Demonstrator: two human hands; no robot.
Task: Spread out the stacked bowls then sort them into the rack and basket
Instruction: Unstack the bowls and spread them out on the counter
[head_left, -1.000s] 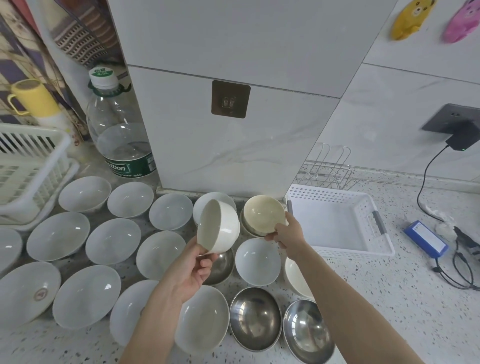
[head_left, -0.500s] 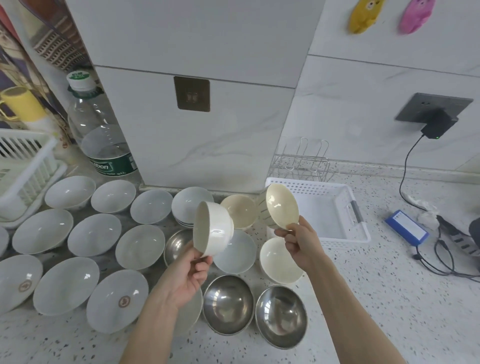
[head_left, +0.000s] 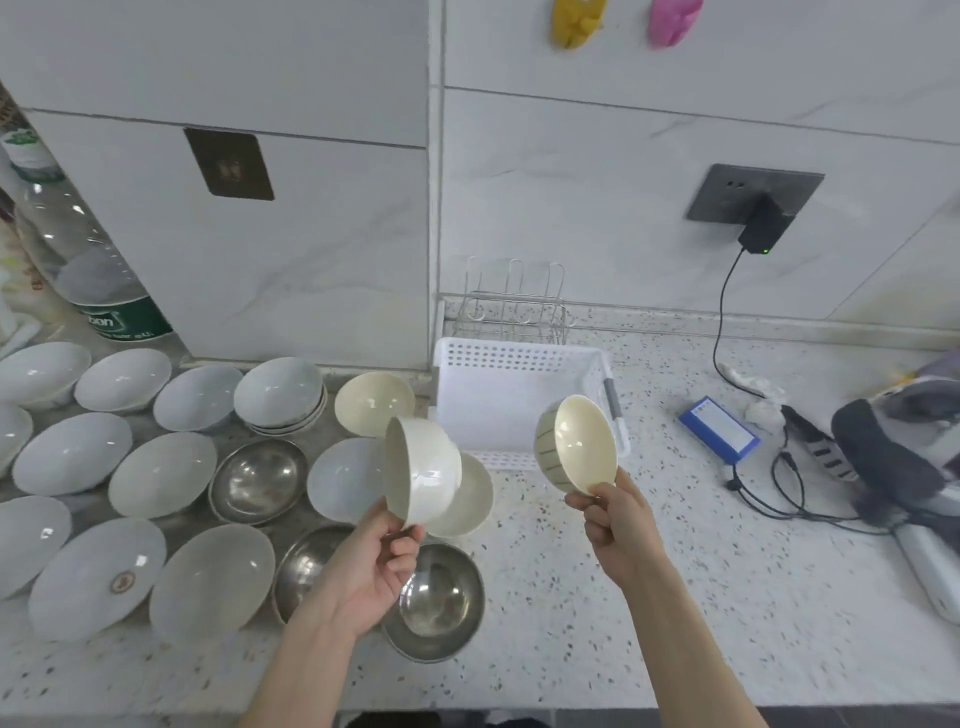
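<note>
- Left hand (head_left: 371, 564): fingers and thumb pinch the lower rim of a white bowl (head_left: 423, 470), held on edge with its mouth facing 9 o'clock. Likely tipped this way for a rim grip, ready to slot or drop.
- Right hand (head_left: 613, 522): thumb and fingers curled onto the lower rim of a cream striped bowl (head_left: 576, 444), mouth facing the camera, in front of the basket's near right corner.
- White basket (head_left: 519, 364) sits at 12 o'clock from the hands; no bowls visible inside. Wire rack (head_left: 511, 306) stands just behind it against the wall.
- Spread bowls (head_left: 161, 473) cover the counter (head_left: 623, 597) from 9 to 6 o'clock, mouths up, mostly singly; one short stack (head_left: 280, 397) remains.
- Judgement: spreading nearly complete, sorting beginning; the striped bowl looks destined for basket or rack.
- Risk: rim pinches on glazed bowls may slip.
</note>
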